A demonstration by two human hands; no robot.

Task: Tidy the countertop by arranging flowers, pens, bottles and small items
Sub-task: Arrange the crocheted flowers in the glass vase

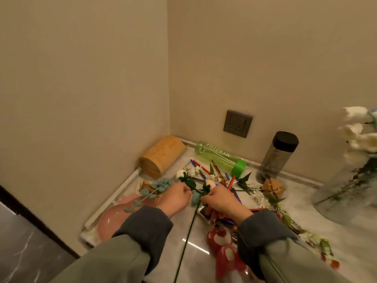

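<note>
The left hand and right hand each pinch a green-stemmed flower over the desk. A green bottle lies behind them.

The glass vase and its white flowers are cut off by the right edge, and the green stem pinched by the right hand runs out past the bottom edge. The left hand curls its fingers out of sight, so whether it grips that stem or the teal sprig behind it cannot be told. The right sleeve covers part of the red bear toy, whose lower half is blurred, the left sleeve covers part of a pink thing, and the pens lie half buried under daisy sprays.
</note>
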